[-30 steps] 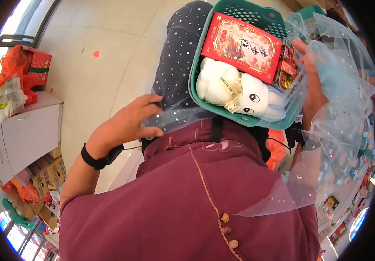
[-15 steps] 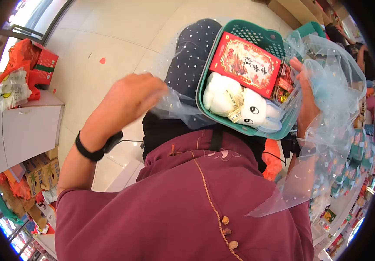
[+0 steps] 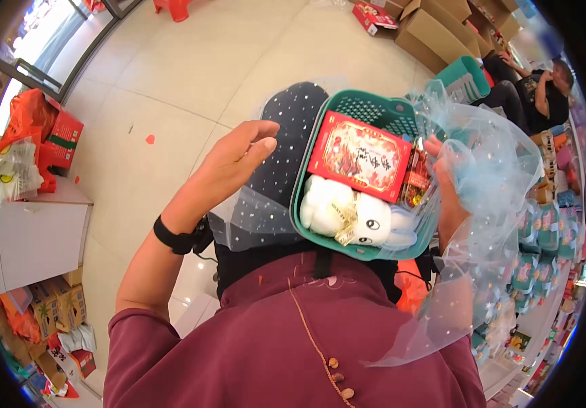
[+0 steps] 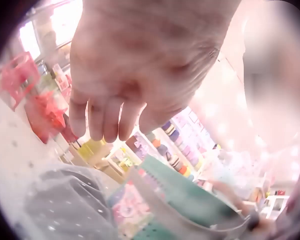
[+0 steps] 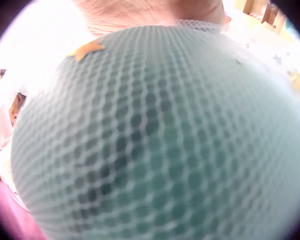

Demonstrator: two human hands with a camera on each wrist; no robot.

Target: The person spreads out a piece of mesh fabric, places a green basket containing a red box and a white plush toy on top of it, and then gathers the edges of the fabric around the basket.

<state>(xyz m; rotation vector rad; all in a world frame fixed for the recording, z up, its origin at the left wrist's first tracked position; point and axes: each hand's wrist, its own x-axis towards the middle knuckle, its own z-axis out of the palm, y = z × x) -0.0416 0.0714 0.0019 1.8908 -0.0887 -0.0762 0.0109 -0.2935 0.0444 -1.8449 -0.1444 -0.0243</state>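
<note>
A green plastic basket (image 3: pixel 381 251) rests on the person's lap in the head view. Inside lie a red gift box (image 3: pixel 361 155), a white plush rabbit (image 3: pixel 337 204) with a gold ribbon, and a small clear pack of red and gold items (image 3: pixel 417 178). Sheer tulle (image 3: pixel 493 160), pale blue with stars, bunches at the basket's right and spreads over the left leg. My left hand (image 3: pixel 235 163) hovers over that leg, fingers extended, holding nothing. Along the basket's right side, my right hand (image 3: pixel 449 197) lies against it with fingers upward, partly veiled by tulle.
A white cabinet (image 3: pixel 31 234) with red bags (image 3: pixel 31 129) on it stands at the left. Cardboard boxes (image 3: pixel 436 34), another green basket (image 3: pixel 465 80) and a seated person (image 3: pixel 534 95) are at the far right. Wrapped baskets (image 3: pixel 541 238) fill the right side.
My left hand has risen from the tulle at the left leg and moved right, closer to the basket. The head view has tilted up, showing more floor and the seated person. My right hand stays at the basket.
</note>
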